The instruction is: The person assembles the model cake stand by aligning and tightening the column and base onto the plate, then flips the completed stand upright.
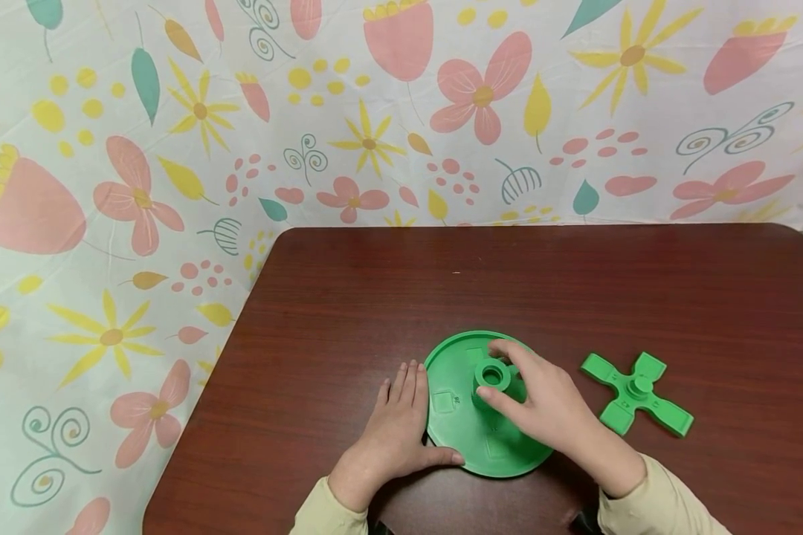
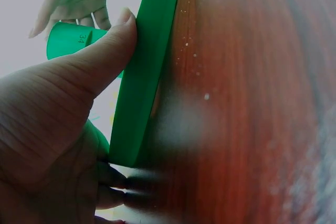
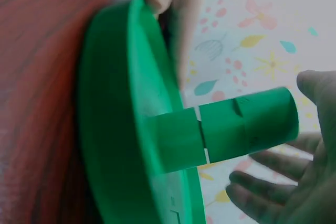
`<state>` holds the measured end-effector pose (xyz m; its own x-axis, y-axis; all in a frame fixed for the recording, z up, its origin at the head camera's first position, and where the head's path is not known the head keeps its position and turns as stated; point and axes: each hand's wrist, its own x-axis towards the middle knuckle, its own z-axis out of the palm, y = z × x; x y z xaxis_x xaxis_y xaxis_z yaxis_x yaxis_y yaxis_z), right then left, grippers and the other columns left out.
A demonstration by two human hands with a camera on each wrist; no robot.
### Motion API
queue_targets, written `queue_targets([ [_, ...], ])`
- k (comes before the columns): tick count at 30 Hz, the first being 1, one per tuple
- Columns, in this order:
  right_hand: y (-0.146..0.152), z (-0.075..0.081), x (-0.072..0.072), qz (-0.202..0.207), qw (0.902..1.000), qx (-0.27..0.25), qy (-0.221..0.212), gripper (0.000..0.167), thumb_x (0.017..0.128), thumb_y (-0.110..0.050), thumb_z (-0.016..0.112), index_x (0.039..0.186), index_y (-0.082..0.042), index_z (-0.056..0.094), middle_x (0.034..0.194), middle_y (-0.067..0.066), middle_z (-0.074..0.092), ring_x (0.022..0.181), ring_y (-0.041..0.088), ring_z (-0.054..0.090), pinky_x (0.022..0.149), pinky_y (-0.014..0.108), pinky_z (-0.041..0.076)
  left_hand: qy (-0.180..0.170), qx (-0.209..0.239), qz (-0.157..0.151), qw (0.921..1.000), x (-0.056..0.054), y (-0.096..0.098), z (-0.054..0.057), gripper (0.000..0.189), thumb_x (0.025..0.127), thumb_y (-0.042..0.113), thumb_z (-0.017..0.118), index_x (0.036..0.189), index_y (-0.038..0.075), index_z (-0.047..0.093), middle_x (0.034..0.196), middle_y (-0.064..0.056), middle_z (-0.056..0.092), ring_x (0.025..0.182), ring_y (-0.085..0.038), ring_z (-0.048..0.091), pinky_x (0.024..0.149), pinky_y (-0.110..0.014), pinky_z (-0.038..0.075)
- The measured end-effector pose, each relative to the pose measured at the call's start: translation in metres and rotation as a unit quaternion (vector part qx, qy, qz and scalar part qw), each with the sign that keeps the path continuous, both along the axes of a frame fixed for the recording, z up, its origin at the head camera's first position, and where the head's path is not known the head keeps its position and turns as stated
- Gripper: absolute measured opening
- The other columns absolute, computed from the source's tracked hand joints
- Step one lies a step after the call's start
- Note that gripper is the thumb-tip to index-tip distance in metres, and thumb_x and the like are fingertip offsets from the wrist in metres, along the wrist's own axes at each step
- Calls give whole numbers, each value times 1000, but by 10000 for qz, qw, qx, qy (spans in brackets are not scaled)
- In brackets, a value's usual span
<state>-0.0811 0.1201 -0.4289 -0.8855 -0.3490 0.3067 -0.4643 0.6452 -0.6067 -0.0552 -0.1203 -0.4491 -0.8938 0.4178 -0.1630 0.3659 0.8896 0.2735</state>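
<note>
A round green plate (image 1: 451, 427) with a raised rim lies on the table. From its middle rises a hollow green post (image 3: 226, 127), which looks stacked from short cylinders with a narrow gap between two of them. My left hand (image 1: 398, 435) rests against the plate's left edge, fingers straight along it and thumb across the near rim. Around the post top my right hand (image 1: 549, 401) is spread, thumb on the near side and fingers on the far side. The right wrist view shows space between that thumb and the post.
Right of the plate lies a green four-armed cross piece (image 1: 636, 394) with a round knob at its centre. The dark wooden table (image 1: 348, 297) reaches back to a flowered cloth (image 1: 388, 119) hanging behind it.
</note>
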Motion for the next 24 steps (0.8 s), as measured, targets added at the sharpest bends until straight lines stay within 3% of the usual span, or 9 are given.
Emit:
queue_targets([
  [3, 3, 1, -3, 489, 9976, -447, -201, 50, 93, -26, 67, 140, -19, 51, 134, -4, 57, 111, 17, 60, 85, 39, 51, -41, 7, -1, 10000, 0, 0, 0, 130, 70, 80, 62, 155, -3, 8, 160, -21, 11, 148, -32, 8, 115, -54, 18],
  [6, 6, 2, -6, 1129, 9878, -907, -563, 51, 96, -15, 63, 145, -18, 47, 143, -5, 49, 128, 14, 49, 94, 33, 48, -57, 1, -4, 10000, 0, 0, 0, 130, 71, 80, 62, 155, -3, 7, 160, -21, 10, 148, -32, 8, 115, -54, 18],
  [9, 8, 2, -8, 1614, 9752, -1211, -907, 55, 96, -8, 60, 147, -16, 42, 145, -3, 48, 133, 10, 42, 101, 27, 42, -46, -17, 0, 10000, 0, 0, -1, 130, 70, 80, 62, 155, -3, 7, 160, -21, 11, 148, -32, 8, 115, -54, 18],
  [11, 9, 2, -10, 1737, 9719, -1238, -999, 54, 97, -8, 60, 147, -17, 42, 143, -3, 49, 133, 10, 43, 102, 25, 40, -47, -22, 3, 10000, 0, 0, -1, 130, 70, 80, 62, 155, -3, 7, 160, -21, 11, 148, -32, 8, 115, -54, 18],
  [19, 9, -1, -10, 1347, 9823, -1055, -766, 41, 93, -17, 68, 132, -17, 55, 127, -1, 60, 113, 10, 58, 89, 28, 51, -54, -63, 16, 10000, 0, 0, 0, 129, 71, 80, 62, 155, -3, 8, 161, -20, 11, 148, -32, 8, 115, -53, 18],
  [24, 5, -1, -6, 763, 9915, -876, -589, 40, 87, -25, 75, 123, -19, 59, 115, -11, 62, 93, 5, 62, 77, 30, 54, -39, -88, 8, 10000, 0, 1, 0, 129, 71, 80, 62, 155, -3, 8, 161, -20, 11, 148, -32, 8, 115, -53, 18],
])
